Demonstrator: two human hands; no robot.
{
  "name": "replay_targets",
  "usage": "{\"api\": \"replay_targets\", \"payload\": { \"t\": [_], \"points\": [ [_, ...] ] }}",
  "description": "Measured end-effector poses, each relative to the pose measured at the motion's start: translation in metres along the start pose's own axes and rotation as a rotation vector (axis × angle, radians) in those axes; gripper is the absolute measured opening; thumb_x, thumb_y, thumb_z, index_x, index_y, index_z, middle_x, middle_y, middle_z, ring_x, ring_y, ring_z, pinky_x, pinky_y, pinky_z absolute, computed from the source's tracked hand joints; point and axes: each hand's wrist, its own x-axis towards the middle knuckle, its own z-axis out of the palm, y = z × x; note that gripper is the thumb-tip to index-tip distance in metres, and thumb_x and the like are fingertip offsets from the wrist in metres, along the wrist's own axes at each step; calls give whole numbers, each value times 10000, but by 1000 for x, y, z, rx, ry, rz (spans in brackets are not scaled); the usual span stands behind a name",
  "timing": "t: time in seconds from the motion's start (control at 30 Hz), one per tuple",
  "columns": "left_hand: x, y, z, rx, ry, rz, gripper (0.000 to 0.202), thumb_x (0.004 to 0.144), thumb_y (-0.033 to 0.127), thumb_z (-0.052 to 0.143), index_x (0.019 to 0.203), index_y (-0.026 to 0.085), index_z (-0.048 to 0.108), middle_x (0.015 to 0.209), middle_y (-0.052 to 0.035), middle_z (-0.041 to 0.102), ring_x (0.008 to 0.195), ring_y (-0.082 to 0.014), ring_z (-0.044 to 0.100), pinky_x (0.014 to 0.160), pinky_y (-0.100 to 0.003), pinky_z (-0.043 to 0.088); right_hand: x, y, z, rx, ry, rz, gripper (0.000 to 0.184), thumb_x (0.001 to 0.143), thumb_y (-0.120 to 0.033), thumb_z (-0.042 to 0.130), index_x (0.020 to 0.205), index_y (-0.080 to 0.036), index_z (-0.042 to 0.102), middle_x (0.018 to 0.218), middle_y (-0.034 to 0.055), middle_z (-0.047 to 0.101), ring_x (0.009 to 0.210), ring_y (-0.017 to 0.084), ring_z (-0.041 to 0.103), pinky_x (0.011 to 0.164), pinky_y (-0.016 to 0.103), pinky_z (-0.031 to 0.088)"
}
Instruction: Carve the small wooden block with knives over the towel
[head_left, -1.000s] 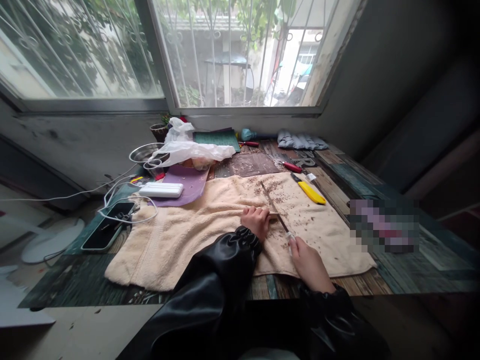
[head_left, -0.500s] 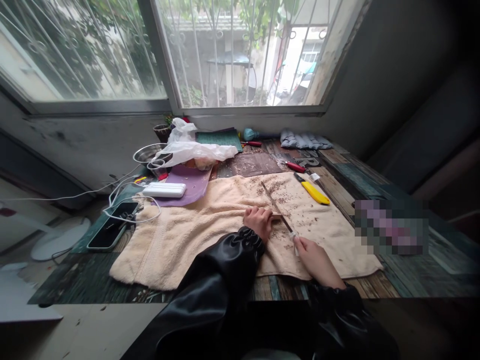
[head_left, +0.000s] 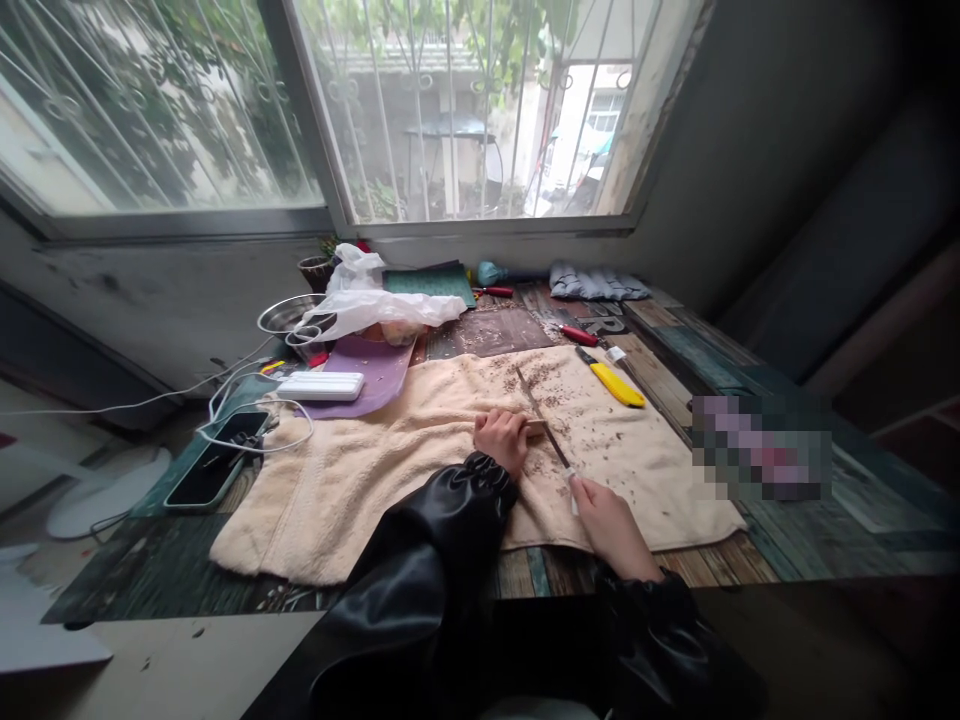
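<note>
My left hand [head_left: 501,440] is closed around a small piece of wood [head_left: 535,428], pressing it down on the beige towel [head_left: 360,480]; only its light end pokes out past my fingers. In my right hand [head_left: 609,520] is a long, thin, dark file [head_left: 546,422] with a pale handle. The file points away from me and slants up to the left, its edge meeting the end of the wood. Brown shavings lie scattered on the towel around and beyond both hands.
A yellow utility knife [head_left: 616,384] lies at the towel's right, a red-handled tool [head_left: 579,335] beyond it. To the left are a white power strip [head_left: 321,386], a purple sheet [head_left: 382,365] and a phone [head_left: 216,462] with cable. A plastic bag [head_left: 375,308] and metal bowl [head_left: 271,318] stand behind.
The whole view has shifted slightly, so things appear a little further left. Both hands keep their grips, with the file still against the wood.
</note>
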Motion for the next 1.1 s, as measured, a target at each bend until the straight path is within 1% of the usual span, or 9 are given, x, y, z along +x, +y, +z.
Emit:
{"api": "replay_targets", "payload": {
  "t": [0.1, 0.3, 0.4, 0.53, 0.63, 0.7, 0.77, 0.93, 1.1],
  "points": [
    [-1, 2, -1, -19, -14, 27, 133, 760, 288, 438, 789, 243, 560, 744, -2, 592, 760, -161, 458, 723, -342, 275, -5, 4, 1, 1, 1, -1, 427, 796, -393, 197, 623, -203, 539, 611, 42, 594, 561, 141, 501, 516, 215, 315],
    [-6, 7, -2, -41, -36, 83, 140, 759, 305, 436, 784, 250, 563, 751, 4, 591, 769, -154, 459, 728, -326, 285, 16, -8, 8, -59, 45, 33, 406, 804, -355, 184, 735, -188, 547, 690, 80, 605, 610, 157, 517, 513, 221, 296],
    [-7, 7, -1, -41, -31, 69, 136, 754, 309, 443, 791, 249, 559, 746, 11, 589, 763, -151, 458, 734, -323, 286, 17, -9, 7, -9, 56, 28, 392, 797, -378, 194, 714, -196, 531, 673, 68, 595, 613, 157, 518, 521, 223, 307],
    [-6, 5, 0, -45, -26, 56, 148, 764, 308, 429, 809, 249, 558, 757, 9, 587, 771, -152, 456, 739, -325, 287, 7, -2, 0, 270, 45, 50, 384, 766, -450, 239, 657, -194, 503, 575, 35, 557, 547, 145, 503, 506, 226, 340],
    [-5, 5, 0, -54, -30, 57, 158, 764, 312, 431, 822, 243, 562, 766, 2, 589, 774, -155, 455, 738, -327, 288, 5, 4, -4, 644, -69, 140, 416, 747, -489, 241, 671, -180, 509, 449, 1, 487, 417, 126, 449, 427, 229, 343],
    [-5, 5, -1, -60, -31, 58, 160, 763, 312, 435, 823, 240, 565, 770, 1, 591, 776, -156, 455, 741, -329, 286, 7, 8, -4, 860, -136, 189, 393, 731, -486, 286, 696, -173, 523, 438, -9, 480, 397, 116, 434, 405, 226, 341],
    [-5, 5, -1, -63, -32, 55, 160, 762, 313, 439, 821, 238, 567, 768, 1, 592, 775, -156, 455, 742, -331, 285, 11, 12, -3, 988, -185, 208, 334, 700, -466, 374, 697, -172, 532, 456, -16, 493, 407, 104, 432, 405, 216, 334],
    [-5, 5, -1, -63, -34, 58, 159, 760, 315, 443, 819, 239, 569, 759, -1, 591, 779, -157, 456, 741, -331, 286, 15, 20, 1, 1099, -266, 198, 294, 611, -443, 531, 688, -160, 551, 451, -44, 478, 392, 67, 388, 382, 188, 274],
    [-5, 4, -1, -69, -27, 66, 151, 757, 315, 448, 812, 244, 569, 772, 4, 593, 773, -154, 458, 738, -328, 287, 14, 21, 1, 1071, -214, 208, 317, 572, -437, 571, 725, -160, 561, 497, -42, 511, 418, 67, 414, 407, 190, 302]
  ]
}}
